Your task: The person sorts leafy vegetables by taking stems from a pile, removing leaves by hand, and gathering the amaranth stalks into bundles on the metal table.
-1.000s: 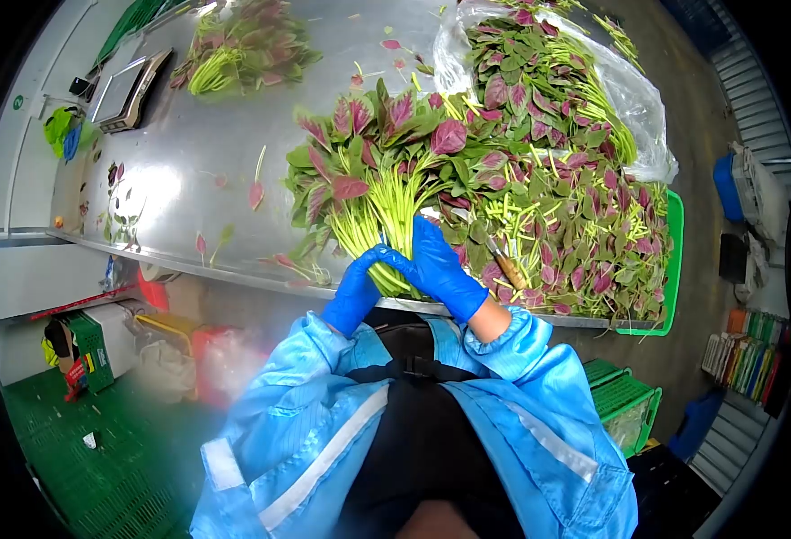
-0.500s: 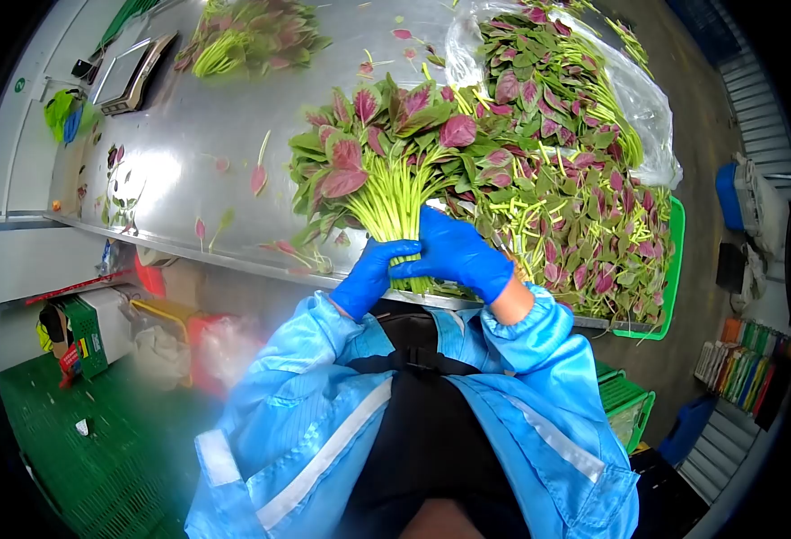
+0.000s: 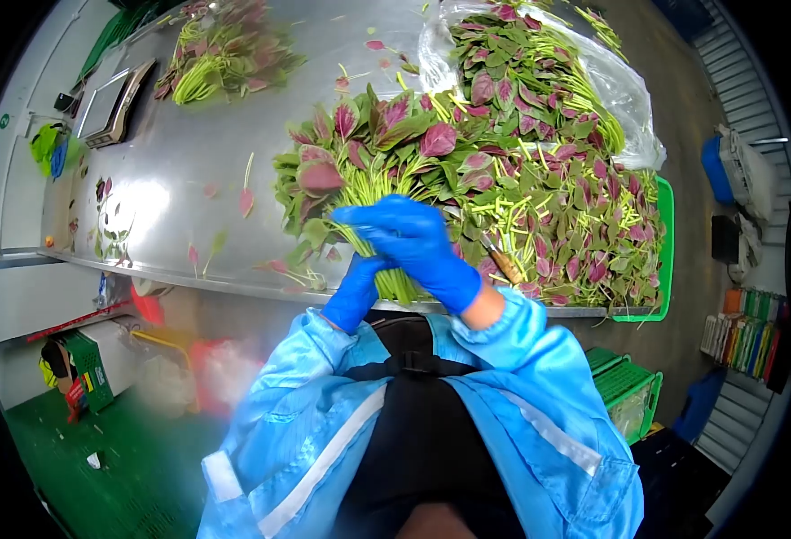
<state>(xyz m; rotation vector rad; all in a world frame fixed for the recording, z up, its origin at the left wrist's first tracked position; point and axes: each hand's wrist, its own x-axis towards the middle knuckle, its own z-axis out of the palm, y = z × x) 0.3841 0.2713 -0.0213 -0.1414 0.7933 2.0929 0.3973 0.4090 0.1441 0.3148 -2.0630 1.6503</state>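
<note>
Blue gloves cover both hands at the near edge of the metal table [image 3: 180, 216]. A bunch of red-and-green leafy stems [image 3: 369, 184] stands between them, leaves pointing away from me. My left hand [image 3: 358, 289] is closed round the lower stems from the left. My right hand [image 3: 418, 247] lies across the front of the stems, its fingers stretched to the left and hiding part of them. Just right of my right hand, a knife with a wooden handle [image 3: 506, 266] rests on loose leaves and cut stems [image 3: 584, 234].
More stems [image 3: 539, 81] lie on a clear plastic bag [image 3: 633, 108] at the back right. Another bunch [image 3: 225, 58] and a scale [image 3: 115, 103] are at the back left. A green crate [image 3: 665, 251] edges the right side; loose leaves [image 3: 247, 199] lie left.
My right hand has moved from gripping the stems' right side to lying across their front with fingers extended. My left hand stays round the lower stems. The view has shifted slightly.
</note>
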